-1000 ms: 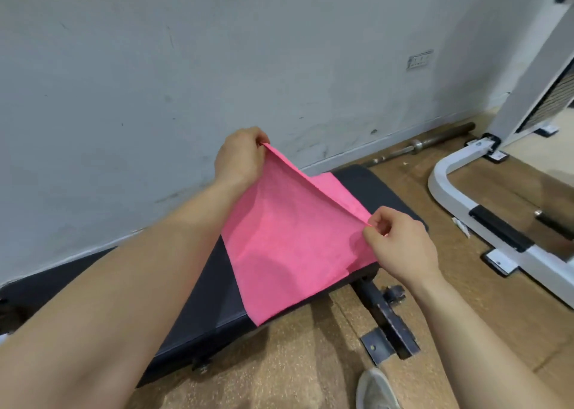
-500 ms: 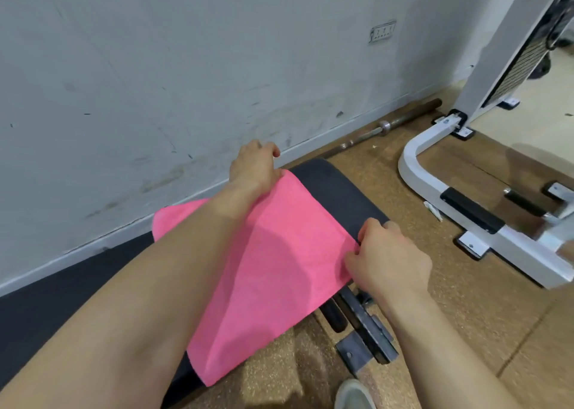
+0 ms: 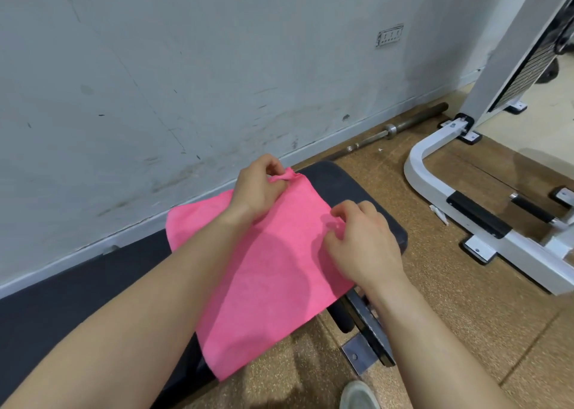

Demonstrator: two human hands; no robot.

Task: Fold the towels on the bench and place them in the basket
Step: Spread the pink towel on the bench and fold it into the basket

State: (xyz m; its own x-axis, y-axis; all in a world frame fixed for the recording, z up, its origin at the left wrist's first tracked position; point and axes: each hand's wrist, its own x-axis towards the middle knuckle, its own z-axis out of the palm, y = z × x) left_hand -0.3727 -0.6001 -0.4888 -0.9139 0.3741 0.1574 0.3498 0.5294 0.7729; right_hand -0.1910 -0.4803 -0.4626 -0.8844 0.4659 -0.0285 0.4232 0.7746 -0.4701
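Note:
A pink towel [image 3: 273,272] lies spread flat over the black padded bench [image 3: 366,197], its near corner hanging off the front edge. My left hand [image 3: 257,191] pinches the towel's far corner, which is bunched between the fingers. At the towel's right edge, my right hand [image 3: 363,240] rests with curled fingers pinching the cloth. No basket is in view.
A grey wall runs close behind the bench. A barbell [image 3: 403,125] lies on the floor along the wall. A white machine frame [image 3: 435,172] stands on the floor to the right. The bench's metal foot [image 3: 366,337] and my shoe [image 3: 357,396] are below.
The towel was held up off the bench and has come down flat on it. Both hands lowered with it and still hold its far and right corners. The view has shifted right.

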